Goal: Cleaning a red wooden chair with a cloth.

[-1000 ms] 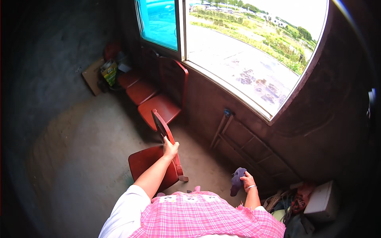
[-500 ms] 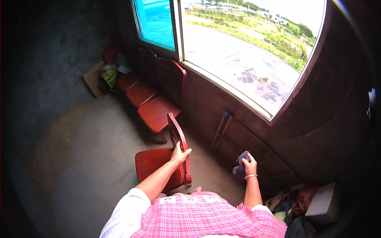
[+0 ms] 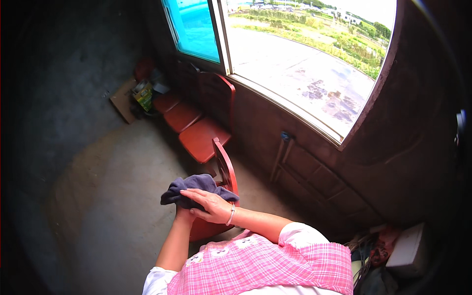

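Observation:
A crumpled dark purple-grey cloth [image 3: 196,188] is bunched between my two hands, above a red wooden chair [image 3: 226,166]. My right hand [image 3: 209,204] lies across the top of the cloth, its fingers over it and a bracelet at the wrist. Beneath it, my left hand [image 3: 185,215] reaches up from below, and the cloth hides its fingers. Behind the hands stands the chair, its backrest upright on the right; hands and cloth cover most of its seat.
More red chairs [image 3: 204,139] stand in a row along the wall under the window [image 3: 295,73]. A folded metal frame [image 3: 314,179] leans against that wall. Beside my right elbow sits a white box [image 3: 407,250] among clutter. Cardboard [image 3: 123,102] and packages lie in the far corner.
My left hand has let go of the chair's backrest. My right hand has brought the cloth leftward, from beside the wall to over the chair, where it meets my left hand.

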`<state>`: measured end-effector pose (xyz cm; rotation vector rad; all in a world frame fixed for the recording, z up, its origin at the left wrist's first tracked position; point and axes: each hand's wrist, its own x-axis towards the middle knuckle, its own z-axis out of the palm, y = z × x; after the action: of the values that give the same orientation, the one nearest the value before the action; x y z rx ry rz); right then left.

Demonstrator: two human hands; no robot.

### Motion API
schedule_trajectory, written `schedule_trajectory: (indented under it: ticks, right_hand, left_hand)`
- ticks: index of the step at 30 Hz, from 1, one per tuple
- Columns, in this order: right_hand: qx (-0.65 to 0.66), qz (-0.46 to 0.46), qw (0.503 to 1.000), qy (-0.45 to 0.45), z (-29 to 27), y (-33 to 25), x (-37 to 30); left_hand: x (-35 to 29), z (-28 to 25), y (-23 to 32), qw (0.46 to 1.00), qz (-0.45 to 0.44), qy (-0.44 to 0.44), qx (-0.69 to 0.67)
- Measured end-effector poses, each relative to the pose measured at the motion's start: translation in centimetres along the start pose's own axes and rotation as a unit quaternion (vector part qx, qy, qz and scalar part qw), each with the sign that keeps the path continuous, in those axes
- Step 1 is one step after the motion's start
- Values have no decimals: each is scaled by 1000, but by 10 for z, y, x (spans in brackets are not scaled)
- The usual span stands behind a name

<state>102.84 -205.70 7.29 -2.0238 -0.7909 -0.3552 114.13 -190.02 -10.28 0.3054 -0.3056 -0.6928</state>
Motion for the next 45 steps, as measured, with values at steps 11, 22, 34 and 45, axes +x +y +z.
schedule_trajectory:
  ticks: [11,22,34,45]
  right_hand:
    - [338,259,888,-173,39,20,-8]
    - [472,221,852,-60,37,-17,-18]
    - [399,293,867,61,21,-6,-29]
    - [-133,127,944,-273,-63,-16,-42]
  left_hand:
    - [-36,91,15,919,107,165,343]
    - [-110,120,20,808,4,213,549]
    - [-167,150,53,880,195,234,363]
    - [-144,186,47,704,398,438,393]
